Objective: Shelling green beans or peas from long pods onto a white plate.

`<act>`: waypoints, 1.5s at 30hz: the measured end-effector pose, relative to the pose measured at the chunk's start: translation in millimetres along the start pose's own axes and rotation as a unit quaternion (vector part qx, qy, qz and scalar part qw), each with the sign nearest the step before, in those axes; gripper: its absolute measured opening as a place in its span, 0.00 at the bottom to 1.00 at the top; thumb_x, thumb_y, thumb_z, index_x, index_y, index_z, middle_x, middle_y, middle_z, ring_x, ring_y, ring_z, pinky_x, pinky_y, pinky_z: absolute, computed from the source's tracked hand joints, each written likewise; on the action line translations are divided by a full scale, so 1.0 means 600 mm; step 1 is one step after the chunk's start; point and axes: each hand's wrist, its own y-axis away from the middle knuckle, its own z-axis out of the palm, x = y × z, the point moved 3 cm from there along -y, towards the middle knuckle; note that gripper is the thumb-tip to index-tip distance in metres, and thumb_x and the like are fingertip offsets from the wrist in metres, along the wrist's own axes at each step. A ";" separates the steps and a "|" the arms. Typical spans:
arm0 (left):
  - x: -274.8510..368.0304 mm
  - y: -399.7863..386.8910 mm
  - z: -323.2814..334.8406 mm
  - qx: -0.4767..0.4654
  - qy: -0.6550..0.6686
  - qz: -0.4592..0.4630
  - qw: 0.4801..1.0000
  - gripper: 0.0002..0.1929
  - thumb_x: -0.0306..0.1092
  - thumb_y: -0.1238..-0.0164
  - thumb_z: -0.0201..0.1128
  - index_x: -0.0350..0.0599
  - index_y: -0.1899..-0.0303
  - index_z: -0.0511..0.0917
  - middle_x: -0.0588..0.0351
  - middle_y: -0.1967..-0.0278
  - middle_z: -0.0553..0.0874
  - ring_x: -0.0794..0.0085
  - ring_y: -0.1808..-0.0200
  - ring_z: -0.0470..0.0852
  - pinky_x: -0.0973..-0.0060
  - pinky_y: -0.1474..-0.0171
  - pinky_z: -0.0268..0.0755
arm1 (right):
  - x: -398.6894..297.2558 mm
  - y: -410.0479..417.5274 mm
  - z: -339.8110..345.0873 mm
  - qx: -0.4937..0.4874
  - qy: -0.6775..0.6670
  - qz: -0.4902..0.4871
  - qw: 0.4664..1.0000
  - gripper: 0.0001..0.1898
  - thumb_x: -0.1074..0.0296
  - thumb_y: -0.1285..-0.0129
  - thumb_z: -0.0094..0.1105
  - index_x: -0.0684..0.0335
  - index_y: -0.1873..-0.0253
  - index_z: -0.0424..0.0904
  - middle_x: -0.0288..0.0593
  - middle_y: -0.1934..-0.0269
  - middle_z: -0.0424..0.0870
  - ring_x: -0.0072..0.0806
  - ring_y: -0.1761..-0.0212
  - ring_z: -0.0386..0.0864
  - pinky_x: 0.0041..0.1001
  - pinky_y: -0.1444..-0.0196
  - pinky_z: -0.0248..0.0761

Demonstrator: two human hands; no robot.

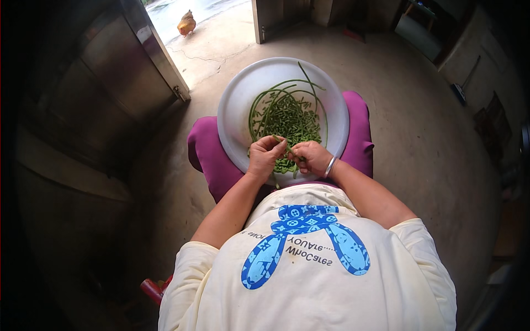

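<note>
On my lap rests a wide white basin (236, 103) holding many short cut pieces of green long beans (292, 122). Several whole long beans (251, 111) curl around the pieces, and one end sticks up towards the far rim. Over the near side of the basin, my left hand (263, 156) pinches a green bean (289, 148) between thumb and fingertips. Close beside it, my right hand (315, 156), with a silver bangle at the wrist, grips the same bean. Its fingers partly hide the bean's lower end.
A concrete floor (405, 124) surrounds me. An open doorway lies ahead to the left, between a metal door leaf (124, 70) and another panel (279, 18). Outside stands a chicken (187, 24). A red object (152, 289) is low at my left side.
</note>
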 end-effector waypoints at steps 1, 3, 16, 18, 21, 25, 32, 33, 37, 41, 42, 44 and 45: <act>-0.003 -0.001 -0.002 0.011 -0.006 0.003 1.000 0.04 0.29 0.43 0.61 0.39 0.68 0.77 0.63 0.77 0.79 0.84 0.77 0.75 0.87 0.73 0.68 | 0.001 -0.001 0.000 -0.015 0.008 0.000 1.000 0.09 0.67 0.44 0.44 0.65 0.69 0.72 0.34 0.83 0.66 0.18 0.87 0.60 0.20 0.87 0.57; -0.004 -0.004 -0.010 0.031 0.004 0.019 0.999 0.05 0.29 0.44 0.61 0.39 0.69 0.78 0.63 0.77 0.79 0.84 0.77 0.75 0.87 0.73 0.68 | 0.001 -0.001 0.001 -0.029 0.016 0.000 0.999 0.09 0.67 0.44 0.43 0.64 0.71 0.72 0.33 0.84 0.65 0.18 0.89 0.59 0.20 0.88 0.55; -0.001 -0.002 -0.008 0.024 0.012 0.008 1.000 0.06 0.29 0.43 0.61 0.38 0.66 0.79 0.61 0.74 0.81 0.82 0.75 0.77 0.84 0.69 0.72 | -0.011 0.001 -0.004 0.038 -0.080 -0.007 0.996 0.07 0.71 0.44 0.44 0.64 0.64 0.71 0.38 0.79 0.70 0.19 0.85 0.63 0.20 0.86 0.57; -0.003 0.000 -0.008 0.020 -0.003 0.008 1.000 0.06 0.29 0.43 0.61 0.38 0.66 0.79 0.61 0.75 0.81 0.82 0.75 0.77 0.85 0.70 0.71 | -0.007 0.002 -0.008 0.021 -0.074 0.007 0.997 0.08 0.70 0.43 0.44 0.65 0.64 0.71 0.38 0.79 0.70 0.19 0.85 0.63 0.20 0.86 0.57; -0.004 -0.003 -0.008 0.013 -0.016 0.011 1.000 0.06 0.29 0.44 0.61 0.38 0.67 0.79 0.61 0.75 0.80 0.83 0.76 0.76 0.85 0.71 0.70 | -0.003 0.000 -0.004 -0.007 -0.056 0.025 0.998 0.10 0.67 0.41 0.43 0.67 0.65 0.72 0.36 0.81 0.69 0.19 0.86 0.62 0.20 0.87 0.57; -0.005 -0.001 -0.007 0.015 -0.016 0.009 1.000 0.05 0.28 0.44 0.62 0.38 0.67 0.79 0.62 0.76 0.80 0.83 0.77 0.75 0.86 0.72 0.68 | -0.004 0.000 0.001 -0.032 0.089 0.005 0.996 0.10 0.67 0.43 0.43 0.66 0.66 0.74 0.32 0.84 0.67 0.19 0.87 0.61 0.21 0.86 0.56; -0.013 0.006 -0.003 -0.012 -0.177 0.204 0.963 0.04 0.27 0.44 0.61 0.38 0.68 0.79 0.61 0.74 0.80 0.81 0.75 0.76 0.86 0.69 0.70 | 0.002 -0.024 -0.005 0.155 0.304 -0.134 0.930 0.09 0.66 0.47 0.44 0.60 0.78 0.70 0.29 0.88 0.60 0.20 0.90 0.56 0.21 0.88 0.51; -0.004 0.005 -0.001 -0.014 -0.178 0.205 0.962 0.04 0.27 0.44 0.61 0.38 0.68 0.79 0.61 0.74 0.80 0.81 0.75 0.76 0.86 0.69 0.70 | -0.009 -0.014 0.000 0.157 0.304 -0.135 0.930 0.09 0.66 0.47 0.44 0.60 0.78 0.70 0.29 0.88 0.60 0.20 0.90 0.56 0.21 0.88 0.51; -0.005 -0.006 -0.013 0.038 0.049 0.004 0.998 0.06 0.28 0.43 0.60 0.39 0.65 0.79 0.58 0.71 0.81 0.79 0.71 0.79 0.83 0.68 0.73 | -0.003 -0.005 -0.020 0.065 -0.199 0.010 0.978 0.09 0.68 0.47 0.47 0.59 0.80 0.64 0.29 0.87 0.58 0.18 0.87 0.56 0.19 0.84 0.52; -0.008 -0.001 -0.010 0.000 0.076 -0.040 0.996 0.07 0.28 0.43 0.60 0.38 0.64 0.78 0.58 0.71 0.82 0.79 0.71 0.79 0.84 0.68 0.72 | -0.008 0.006 -0.006 0.046 -0.165 -0.004 0.985 0.05 0.70 0.44 0.43 0.62 0.70 0.68 0.35 0.78 0.65 0.20 0.82 0.60 0.20 0.82 0.55; -0.007 -0.003 -0.012 -0.014 0.060 -0.037 0.997 0.07 0.28 0.43 0.60 0.38 0.63 0.78 0.58 0.71 0.82 0.79 0.71 0.79 0.84 0.68 0.72 | -0.009 0.008 0.006 0.040 -0.158 0.016 0.987 0.05 0.70 0.43 0.43 0.63 0.67 0.69 0.36 0.78 0.66 0.20 0.82 0.61 0.20 0.82 0.55; -0.008 -0.003 -0.013 -0.027 0.043 -0.033 0.998 0.07 0.28 0.43 0.60 0.37 0.63 0.78 0.58 0.70 0.82 0.79 0.71 0.79 0.84 0.68 0.72 | -0.008 0.011 0.011 0.013 -0.134 0.036 0.990 0.07 0.68 0.42 0.44 0.63 0.62 0.68 0.37 0.78 0.67 0.21 0.81 0.62 0.20 0.82 0.56; -0.008 -0.002 -0.009 -0.047 0.029 -0.027 0.998 0.08 0.28 0.43 0.60 0.37 0.62 0.78 0.58 0.70 0.81 0.79 0.71 0.79 0.84 0.68 0.72 | -0.007 0.011 0.007 0.013 -0.134 0.036 0.990 0.07 0.68 0.42 0.44 0.63 0.62 0.68 0.37 0.78 0.67 0.21 0.81 0.62 0.20 0.82 0.56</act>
